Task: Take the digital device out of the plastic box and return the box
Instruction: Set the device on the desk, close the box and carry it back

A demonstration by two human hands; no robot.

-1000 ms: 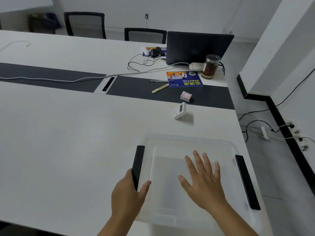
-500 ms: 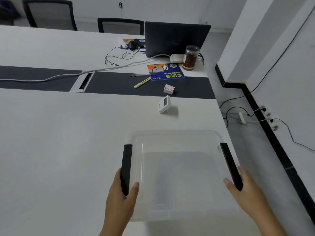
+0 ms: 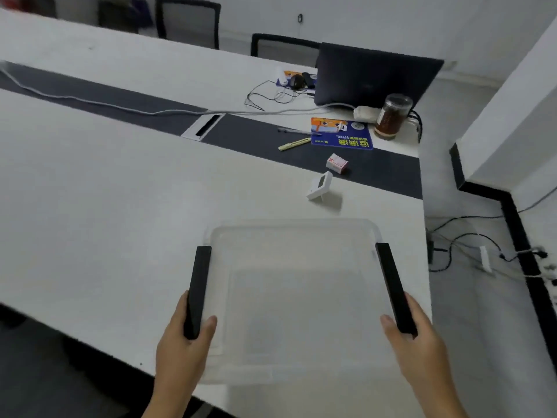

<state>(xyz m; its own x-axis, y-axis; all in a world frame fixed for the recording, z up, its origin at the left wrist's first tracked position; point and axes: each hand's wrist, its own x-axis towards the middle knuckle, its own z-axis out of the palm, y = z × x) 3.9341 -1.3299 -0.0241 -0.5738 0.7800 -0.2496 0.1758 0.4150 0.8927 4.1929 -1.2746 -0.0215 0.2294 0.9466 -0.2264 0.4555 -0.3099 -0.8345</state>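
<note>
A clear plastic box (image 3: 295, 233) with two black side handles sits at the near right end of the white table; nothing shows inside it. My left hand (image 3: 184, 354) grips the left black handle near its closer end. My right hand (image 3: 419, 342) grips the right black handle the same way. The small white digital device (image 3: 319, 186) stands propped on the table beyond the box, apart from it, its grey screen facing left.
Behind the device lie a small red-and-white carton (image 3: 337, 163), a yellow pen (image 3: 294, 144), a blue card (image 3: 342, 133), a brown jar (image 3: 391, 116) and a dark laptop (image 3: 373, 76). The table's right edge (image 3: 425, 236) runs close to the box; cables lie on the floor beyond.
My right hand left the inside of the box and took hold of the right handle. The view swung, so the table now appears tilted and the near edge shows at lower left.
</note>
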